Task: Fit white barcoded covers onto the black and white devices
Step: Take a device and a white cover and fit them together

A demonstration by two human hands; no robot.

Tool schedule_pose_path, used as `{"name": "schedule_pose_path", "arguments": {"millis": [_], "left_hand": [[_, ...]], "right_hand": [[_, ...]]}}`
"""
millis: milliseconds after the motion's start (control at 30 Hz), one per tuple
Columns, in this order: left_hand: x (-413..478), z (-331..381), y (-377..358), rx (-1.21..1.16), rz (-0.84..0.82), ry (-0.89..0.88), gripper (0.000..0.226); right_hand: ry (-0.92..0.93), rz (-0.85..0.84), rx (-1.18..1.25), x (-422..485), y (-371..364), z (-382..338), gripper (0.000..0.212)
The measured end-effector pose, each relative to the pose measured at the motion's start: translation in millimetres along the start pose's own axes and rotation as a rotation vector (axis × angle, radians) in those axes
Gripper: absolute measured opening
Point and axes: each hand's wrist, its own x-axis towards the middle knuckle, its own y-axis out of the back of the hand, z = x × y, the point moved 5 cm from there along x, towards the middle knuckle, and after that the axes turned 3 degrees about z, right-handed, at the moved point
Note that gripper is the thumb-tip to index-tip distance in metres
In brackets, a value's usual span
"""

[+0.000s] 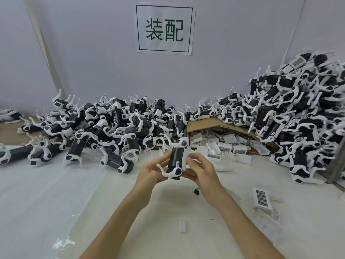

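While both hands meet at centre frame, a black and white device (177, 158) is held upright above the bench (130, 212), one white-capped end up. The left grip (150, 171) curls round its lower left side. The right grip (200, 170) closes on its right side, fingers (194, 159) over a white piece along that edge; cannot tell whether this is a seated cover.

A loose barcoded cover (261, 198) lies label-up on the bench, lower right. More covers (225, 147) spill from a tipped cardboard box (209, 124) just behind the hands.

One device heap (115, 124) sits mid-left; a taller heap (298, 109) banks against the wall at right. A printed sign (165, 28) hangs at upper centre.
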Motion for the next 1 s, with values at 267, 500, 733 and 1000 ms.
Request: {"name": "schedule_pose_path", "arguments": {"millis": [267,500,733,1000], "left_hand": [[-4,7,-7,0.131,-0.048,-0.099,0.072],[-7,8,-15,0.307,-0.085,-0.156,0.056],[-6,7,-17,0.280,-0.116,-0.184,0.060],[-6,6,-19,0.310,-0.170,-0.231,0.065]], "right_hand": [[-0.038,-0.007,0.094,2,5,-2,0.009],[-0.333,-0.186,0.258,-5,-6,5,0.045],[-0.248,-0.262,0.353,-7,-11,-4,0.049],[-0.189,-0.260,0.382,-5,-7,-6,0.047]]}}
